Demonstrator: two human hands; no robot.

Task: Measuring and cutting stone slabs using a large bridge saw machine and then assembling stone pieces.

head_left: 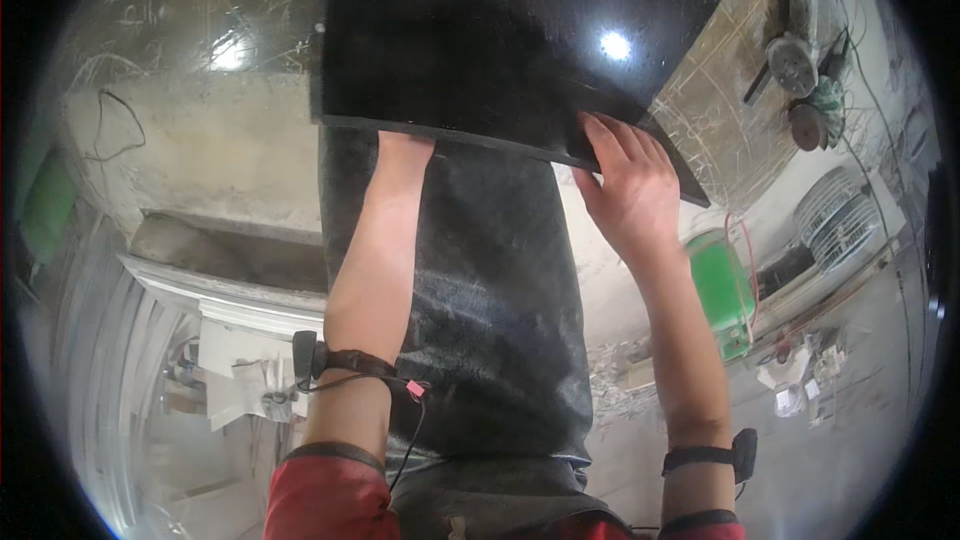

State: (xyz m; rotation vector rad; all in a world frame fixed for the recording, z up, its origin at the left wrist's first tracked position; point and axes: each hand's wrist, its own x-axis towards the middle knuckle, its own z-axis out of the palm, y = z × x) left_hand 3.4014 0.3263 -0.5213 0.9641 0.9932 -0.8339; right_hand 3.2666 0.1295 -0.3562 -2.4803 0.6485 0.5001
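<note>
A large glossy black slab (480,40), likely polished stone, lies on the workbench in front of me. Its near edge reaches out toward my body. My right hand (630,175) grips this edge near the right, fingers on top and thumb at the edge's underside. Below the slab's near edge, left of the middle, my left hand goes out of sight; just the wrist (406,150) shows, so its fingers are hidden. A narrow dark piece (683,168) extends past the right hand to a point; whether it belongs to the slab, I cannot tell.
The bench top (270,20) is scratched and brownish. Angle grinders (795,65) with cables sit at far right. Right of my legs are a green container (722,285) and a fan-like wire grille (838,218). A dark apron (480,340) covers my front. White panels (245,340) stand lower left.
</note>
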